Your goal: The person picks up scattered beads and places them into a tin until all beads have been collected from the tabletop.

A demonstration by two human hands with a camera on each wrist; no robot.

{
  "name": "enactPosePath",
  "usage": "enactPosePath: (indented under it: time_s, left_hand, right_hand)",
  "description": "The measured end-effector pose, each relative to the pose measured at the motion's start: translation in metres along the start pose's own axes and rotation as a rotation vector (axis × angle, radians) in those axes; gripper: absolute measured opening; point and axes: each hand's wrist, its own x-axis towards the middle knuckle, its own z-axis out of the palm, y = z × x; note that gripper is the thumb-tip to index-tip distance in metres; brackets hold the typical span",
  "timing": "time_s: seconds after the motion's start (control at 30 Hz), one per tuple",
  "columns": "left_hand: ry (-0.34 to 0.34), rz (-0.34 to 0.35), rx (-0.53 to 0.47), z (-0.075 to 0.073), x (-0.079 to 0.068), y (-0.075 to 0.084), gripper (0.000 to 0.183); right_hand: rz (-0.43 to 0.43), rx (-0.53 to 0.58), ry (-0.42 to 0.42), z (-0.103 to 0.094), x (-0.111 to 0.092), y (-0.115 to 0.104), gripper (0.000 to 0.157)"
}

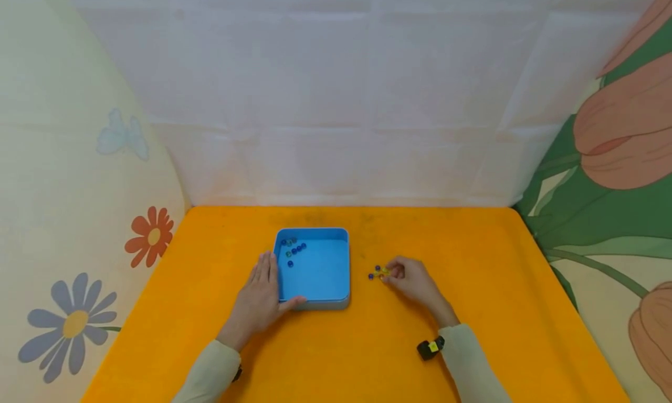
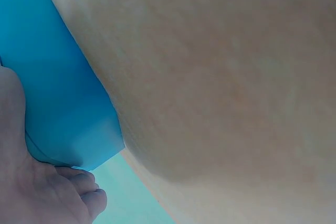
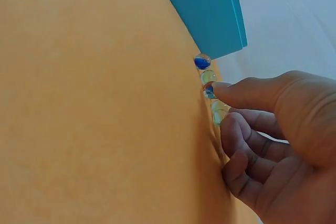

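A square blue box [image 1: 315,274] with raised sides stands on the orange table. Several glass marbles [image 1: 295,251], some dark blue and some clear, lie in its back left part. My left hand [image 1: 258,301] rests along the box's left side, fingers straight, with the thumb reaching over the front rim. In the left wrist view, blurred skin fills much of the frame beside the blue box wall [image 2: 63,77]. To the right of the box, my right hand [image 1: 415,280] reaches to a small group of marbles [image 1: 371,276]. Its thumb tip [image 3: 223,90] touches a clear-and-blue marble, apart from the curled forefinger.
The orange table [image 1: 336,362] runs back to a white cloth wall [image 1: 336,100]. Printed flower cloths [image 1: 73,327] hang at both sides. A black wrist camera [image 1: 427,349] sits at the right cuff.
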Motion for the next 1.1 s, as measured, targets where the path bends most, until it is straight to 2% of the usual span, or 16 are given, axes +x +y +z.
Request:
enactPosePath:
  time_s: [0.47, 0.97, 1.1]
  left_hand:
    - [0.009, -0.004, -0.005, 0.0031, 0.0006, -0.0015, 0.127]
    - [0.013, -0.003, -0.002, 0.0028, 0.0014, -0.0027, 0.127]
    - [0.006, -0.006, -0.005, 0.0029, 0.0015, -0.0023, 0.128]
  right_hand:
    - [-0.012, -0.044, 0.025, -0.0019, 0.0002, 0.0088, 0.017]
    - [-0.005, -0.078, 0.015, -0.0056, 0.0008, 0.0077, 0.019]
    - [0.022, -0.088, 0.018, -0.0048, 0.0017, 0.0073, 0.017]
